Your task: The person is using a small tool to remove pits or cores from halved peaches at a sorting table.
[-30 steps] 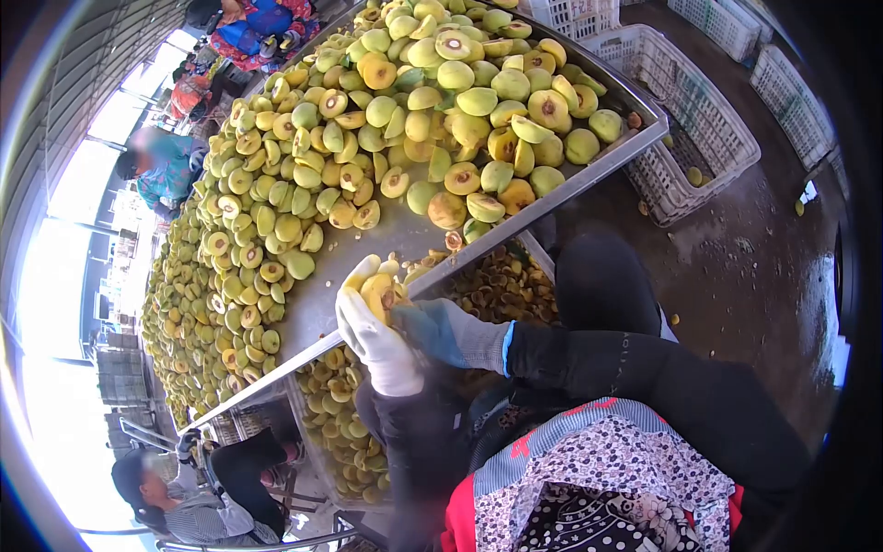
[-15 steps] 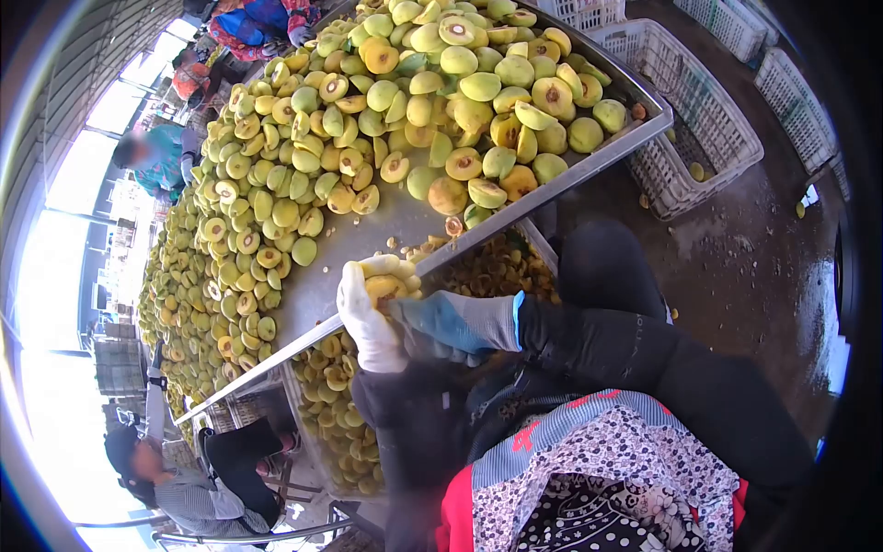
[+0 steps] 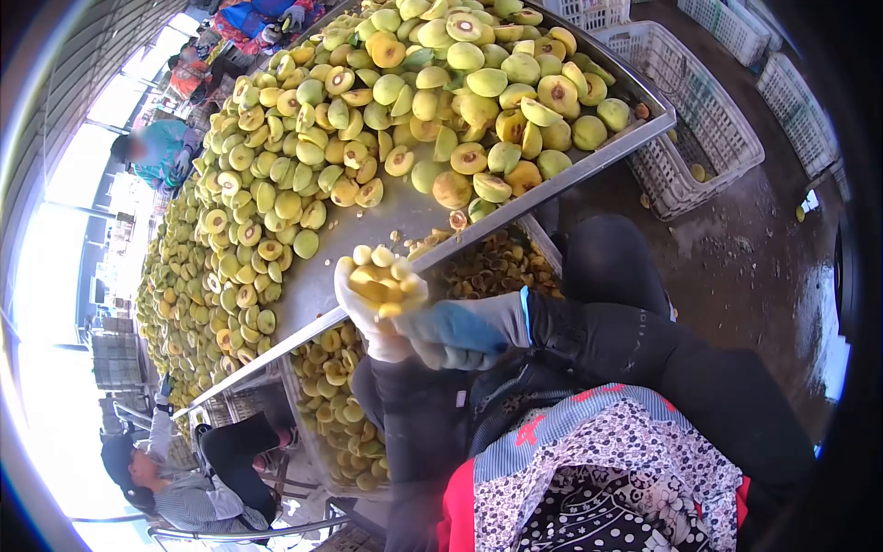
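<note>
My left hand [image 3: 372, 304], in a white glove, cups a yellow peach half [image 3: 375, 283] with its cut side up, just off the table's near edge. My right hand [image 3: 455, 333], in a blue and grey glove, is closed beside it, its fingers touching or nearly touching the fruit. Motion blurs that hand, and whatever it grips is hidden. Beyond both hands, a large heap of halved peaches [image 3: 303, 152] covers much of the metal table [image 3: 368, 225]. Some halves still show brown stones or stained hollows.
Under the table edge [image 3: 552, 189] stand a bin of peach halves [image 3: 336, 414] and another holding brownish scraps [image 3: 501, 267]. White plastic crates [image 3: 708, 138] stand on the wet floor at right. A person [image 3: 175, 478] sits at lower left; other people work along the far side.
The left hand has opened and tilted, showing more of the peach half's hollow. My right hand has drawn slightly down and right from the fruit. The view has shifted a little.
</note>
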The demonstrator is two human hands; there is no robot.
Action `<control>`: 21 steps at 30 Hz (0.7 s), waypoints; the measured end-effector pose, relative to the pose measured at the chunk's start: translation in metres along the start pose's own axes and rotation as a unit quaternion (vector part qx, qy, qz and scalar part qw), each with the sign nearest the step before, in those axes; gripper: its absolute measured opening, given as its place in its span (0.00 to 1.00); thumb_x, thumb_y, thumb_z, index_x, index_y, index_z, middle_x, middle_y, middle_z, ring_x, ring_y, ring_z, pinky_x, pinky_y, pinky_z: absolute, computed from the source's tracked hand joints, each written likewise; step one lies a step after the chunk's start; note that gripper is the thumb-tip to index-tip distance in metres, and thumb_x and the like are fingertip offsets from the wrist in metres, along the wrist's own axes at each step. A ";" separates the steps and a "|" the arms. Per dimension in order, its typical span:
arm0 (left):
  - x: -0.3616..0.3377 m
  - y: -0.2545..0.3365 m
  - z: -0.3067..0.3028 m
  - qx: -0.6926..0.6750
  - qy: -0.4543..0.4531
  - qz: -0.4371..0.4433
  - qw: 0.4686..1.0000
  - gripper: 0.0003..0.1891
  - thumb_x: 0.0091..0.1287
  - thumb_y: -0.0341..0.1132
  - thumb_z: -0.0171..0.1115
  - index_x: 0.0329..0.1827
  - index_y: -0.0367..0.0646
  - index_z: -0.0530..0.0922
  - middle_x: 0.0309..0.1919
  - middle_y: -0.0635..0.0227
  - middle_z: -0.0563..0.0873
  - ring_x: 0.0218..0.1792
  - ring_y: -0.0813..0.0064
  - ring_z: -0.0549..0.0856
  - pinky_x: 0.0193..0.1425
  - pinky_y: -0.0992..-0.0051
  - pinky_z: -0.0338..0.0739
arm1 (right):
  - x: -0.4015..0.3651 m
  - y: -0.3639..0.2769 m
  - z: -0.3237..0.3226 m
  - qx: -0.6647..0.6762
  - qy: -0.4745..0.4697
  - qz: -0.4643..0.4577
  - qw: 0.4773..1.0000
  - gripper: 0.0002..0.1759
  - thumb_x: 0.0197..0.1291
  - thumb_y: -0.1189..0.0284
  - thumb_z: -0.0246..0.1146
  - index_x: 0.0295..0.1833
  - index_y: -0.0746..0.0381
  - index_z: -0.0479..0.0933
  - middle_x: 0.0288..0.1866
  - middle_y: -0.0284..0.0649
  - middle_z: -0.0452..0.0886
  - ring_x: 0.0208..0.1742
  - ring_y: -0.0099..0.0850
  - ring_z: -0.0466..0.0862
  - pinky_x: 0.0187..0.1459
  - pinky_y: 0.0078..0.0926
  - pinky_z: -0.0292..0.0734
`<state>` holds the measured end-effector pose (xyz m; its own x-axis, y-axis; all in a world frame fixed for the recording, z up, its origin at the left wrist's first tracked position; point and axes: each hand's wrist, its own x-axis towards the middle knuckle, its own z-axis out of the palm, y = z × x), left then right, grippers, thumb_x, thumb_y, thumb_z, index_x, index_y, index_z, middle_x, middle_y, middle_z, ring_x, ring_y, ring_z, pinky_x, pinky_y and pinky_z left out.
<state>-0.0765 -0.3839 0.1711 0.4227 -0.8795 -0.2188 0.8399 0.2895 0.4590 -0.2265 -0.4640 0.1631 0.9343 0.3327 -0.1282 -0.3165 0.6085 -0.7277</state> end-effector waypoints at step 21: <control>0.084 0.170 -0.072 0.870 0.175 0.174 0.427 0.39 0.62 0.50 0.67 0.73 0.39 0.70 0.68 0.50 0.76 0.71 0.53 0.72 0.74 0.64 0.66 | 0.016 0.003 0.009 -0.353 0.321 -0.043 0.878 0.25 0.74 0.51 0.55 0.56 0.62 0.81 0.47 0.56 0.85 0.52 0.56 0.83 0.52 0.43 0.77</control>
<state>0.1263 -0.3813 0.1693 0.6990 -0.6995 0.1483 -0.6905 -0.6063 0.3945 -0.2141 -0.4506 0.1649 0.9212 -0.3055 -0.2409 -0.2717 -0.0621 -0.9604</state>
